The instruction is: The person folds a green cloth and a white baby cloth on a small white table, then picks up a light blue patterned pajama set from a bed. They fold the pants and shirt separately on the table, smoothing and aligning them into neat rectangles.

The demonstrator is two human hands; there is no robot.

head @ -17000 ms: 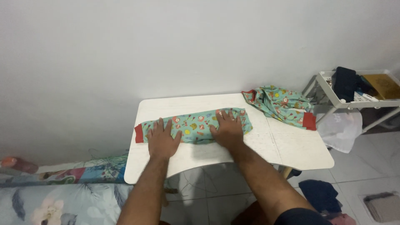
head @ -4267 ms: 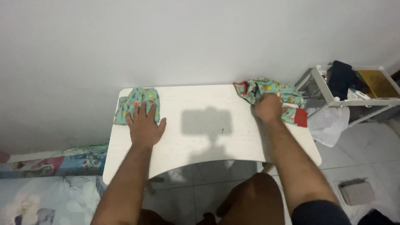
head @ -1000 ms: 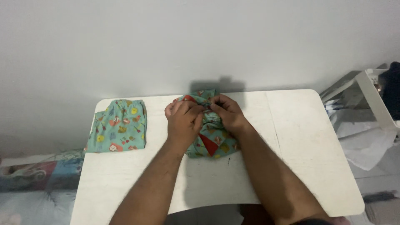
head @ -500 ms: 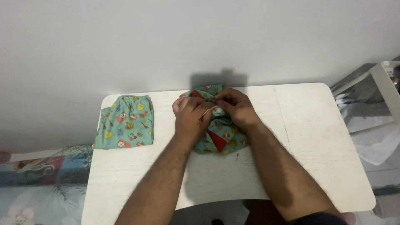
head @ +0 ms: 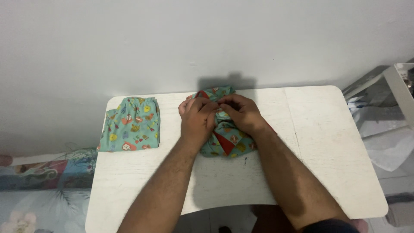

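A bunched green top (head: 224,140) is pinched by both the left hand (head: 197,121) and right hand (head: 242,113), fingers clamped on the fabric mid-table (head: 319,146) (folded pants (head: 129,124) are parked leftward, presumably for room).

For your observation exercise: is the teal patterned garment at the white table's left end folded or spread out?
Folded: the teal patterned garment lies as a compact, flat rectangle with even edges on the white table.

Soft matt printed cloth garment (head: 226,140), folded cloth piece (head: 129,125), on a matt, faintly grained white table (head: 319,159).
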